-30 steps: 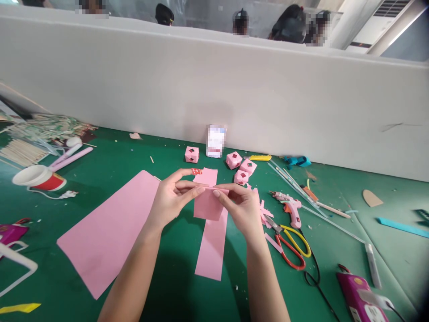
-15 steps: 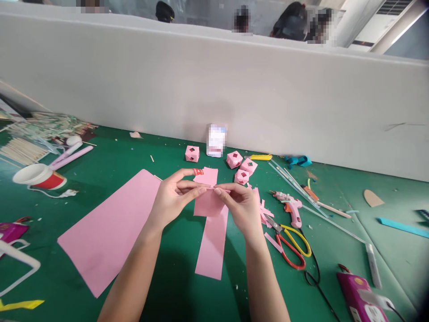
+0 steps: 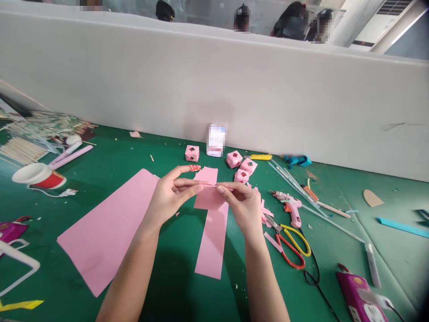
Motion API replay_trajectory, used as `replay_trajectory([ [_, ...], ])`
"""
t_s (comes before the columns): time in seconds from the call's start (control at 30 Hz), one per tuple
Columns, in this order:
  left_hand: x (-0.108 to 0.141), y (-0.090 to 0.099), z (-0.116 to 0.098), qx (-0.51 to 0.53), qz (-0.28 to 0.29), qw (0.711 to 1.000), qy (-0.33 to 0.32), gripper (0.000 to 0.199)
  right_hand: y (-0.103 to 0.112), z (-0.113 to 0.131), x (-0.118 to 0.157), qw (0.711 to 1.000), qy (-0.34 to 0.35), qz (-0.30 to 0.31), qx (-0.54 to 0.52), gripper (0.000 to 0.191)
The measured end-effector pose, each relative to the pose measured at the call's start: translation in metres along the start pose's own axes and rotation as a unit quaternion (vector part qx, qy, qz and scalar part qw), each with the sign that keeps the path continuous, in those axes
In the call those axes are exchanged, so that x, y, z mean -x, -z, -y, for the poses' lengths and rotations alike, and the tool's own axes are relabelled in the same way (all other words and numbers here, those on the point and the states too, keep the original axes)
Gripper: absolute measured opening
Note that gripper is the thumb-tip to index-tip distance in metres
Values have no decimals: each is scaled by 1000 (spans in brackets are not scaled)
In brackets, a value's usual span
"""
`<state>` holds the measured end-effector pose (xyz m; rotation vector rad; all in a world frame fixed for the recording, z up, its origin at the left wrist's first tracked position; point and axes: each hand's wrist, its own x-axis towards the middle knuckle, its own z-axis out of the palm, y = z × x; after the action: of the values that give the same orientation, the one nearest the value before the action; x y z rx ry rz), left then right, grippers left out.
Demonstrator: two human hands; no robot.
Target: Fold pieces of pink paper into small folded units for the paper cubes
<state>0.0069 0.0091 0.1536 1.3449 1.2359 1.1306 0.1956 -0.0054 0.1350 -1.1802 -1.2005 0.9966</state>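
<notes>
Between both hands is a small piece of pink paper (image 3: 209, 199), raised above the table with its top edge folded over. My left hand (image 3: 172, 194) pinches that edge from the left, thumb against fingers; its index finger, wrapped in a red patterned bandage, sticks out. On the other side my right hand (image 3: 243, 203) pinches the same edge between thumb and fingertips. Below and partly hidden lies a pink paper strip (image 3: 211, 243). Another pink paper piece (image 3: 210, 174) shows just beyond the fingers. A large pink sheet (image 3: 110, 228) lies beside my left forearm.
Pink folded paper cubes (image 3: 192, 153) stand near a propped phone (image 3: 216, 140). To the right are scissors (image 3: 291, 246), a pink glue gun (image 3: 293, 208), a yellow cutter (image 3: 261, 157) and a purple power strip (image 3: 362, 295). A paper cup (image 3: 40, 175) lies left. A white partition (image 3: 214, 80) stands behind.
The held paper has tilted a little, so its front face looks shorter. My left fingers have shifted slightly left along the edge, and my right fingers slightly right.
</notes>
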Motion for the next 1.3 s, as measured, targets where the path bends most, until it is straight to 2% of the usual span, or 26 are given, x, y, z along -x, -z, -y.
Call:
replay_trajectory([
  [0.23, -2, 2, 3, -23, -31, 999, -15, 50, 1, -1, -1, 998, -45, 39, -17, 25],
  [0.53, -2, 3, 4, 0, 20, 1000, 10, 47, 2, -4, -2, 998, -45, 31, -33, 26],
  [0.77, -4, 2, 3, 33, 31, 999, 28, 45, 2, -3, -2, 997, -56, 28, -36, 27],
  [1.13, -2, -1, 3, 23, -14, 1000, 0, 54, 0, -1, 0, 999, -34, 27, -31, 19],
  [1.3, 2, -2, 3, 10, -19, 999, -28, 50, 1, 1, 1, 997, -22, 63, -35, 17],
])
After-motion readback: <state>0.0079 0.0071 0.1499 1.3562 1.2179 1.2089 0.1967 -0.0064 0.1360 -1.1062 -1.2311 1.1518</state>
